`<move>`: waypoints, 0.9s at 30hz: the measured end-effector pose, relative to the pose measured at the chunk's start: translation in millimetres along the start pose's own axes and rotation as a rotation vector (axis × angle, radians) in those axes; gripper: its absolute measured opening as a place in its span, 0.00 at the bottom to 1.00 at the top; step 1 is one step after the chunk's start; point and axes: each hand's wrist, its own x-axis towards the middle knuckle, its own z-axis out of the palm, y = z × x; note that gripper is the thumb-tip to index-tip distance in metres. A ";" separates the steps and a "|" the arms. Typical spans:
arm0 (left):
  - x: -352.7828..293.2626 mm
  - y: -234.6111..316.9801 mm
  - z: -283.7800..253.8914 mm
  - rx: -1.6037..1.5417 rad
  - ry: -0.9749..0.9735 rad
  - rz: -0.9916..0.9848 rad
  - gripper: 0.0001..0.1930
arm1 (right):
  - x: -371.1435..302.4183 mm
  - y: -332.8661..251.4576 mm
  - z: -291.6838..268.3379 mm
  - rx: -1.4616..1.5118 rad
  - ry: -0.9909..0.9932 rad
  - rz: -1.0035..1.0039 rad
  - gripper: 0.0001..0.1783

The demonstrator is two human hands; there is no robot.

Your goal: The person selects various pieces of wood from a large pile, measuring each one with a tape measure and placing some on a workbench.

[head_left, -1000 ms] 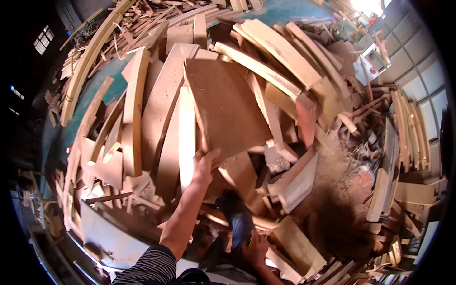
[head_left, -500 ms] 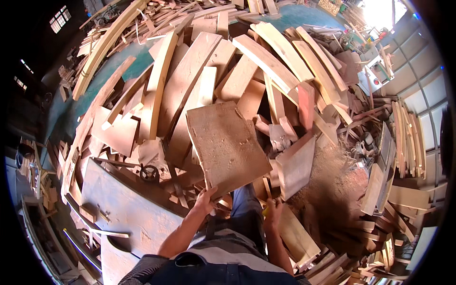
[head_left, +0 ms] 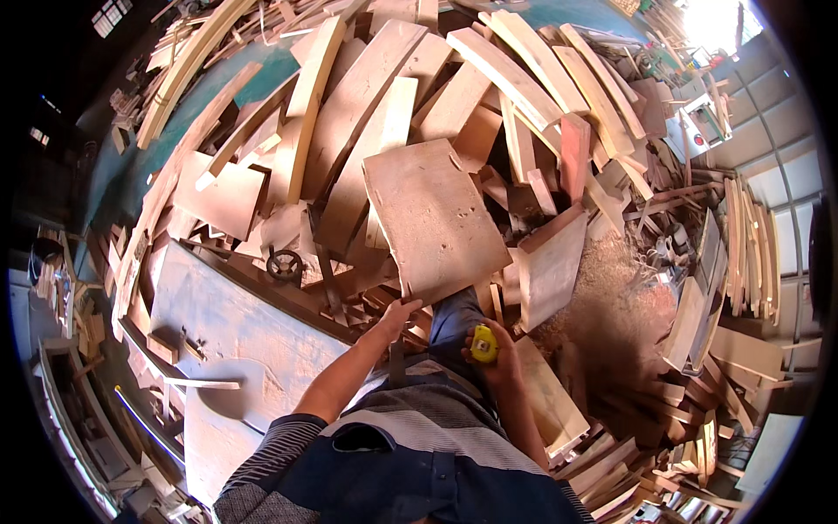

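A broad, rough wooden board [head_left: 441,223] lies tilted before me over the scrap pile. My left hand [head_left: 399,318] grips its near left corner, fingers wrapped at the edge. In my right hand [head_left: 500,356], close to my body, sits a yellow tape measure [head_left: 484,344]; no blade shows drawn out. Past the board's right side a pale wooden block [head_left: 552,271] leans in the pile. A red-painted piece of wood [head_left: 573,157] stands behind it.
Long planks [head_left: 358,109] are heaped ahead. At my left is a dusty metal machine table [head_left: 236,319] with a dark handwheel [head_left: 285,265] beyond its edge. Sawdust [head_left: 602,297] and more offcuts [head_left: 690,410] lie to my right. Upright slats [head_left: 752,249] lean against the tiled wall.
The board has shifted slightly away and to the right, with my left hand still on it. My right hand has risen and turned, bringing the yellow tape measure into plain sight.
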 end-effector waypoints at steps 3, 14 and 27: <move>-37.1 11.4 3.2 0.280 0.168 0.217 0.22 | 4.0 4.9 19.7 -0.233 -0.088 -0.008 0.23; -116.9 82.0 1.7 0.127 -0.708 0.035 0.14 | -5.8 6.6 79.3 -1.321 -0.134 -0.279 0.40; -36.9 201.7 -101.6 -0.547 -0.111 0.558 0.06 | -131.3 -65.9 -103.2 -1.132 0.072 -0.012 0.22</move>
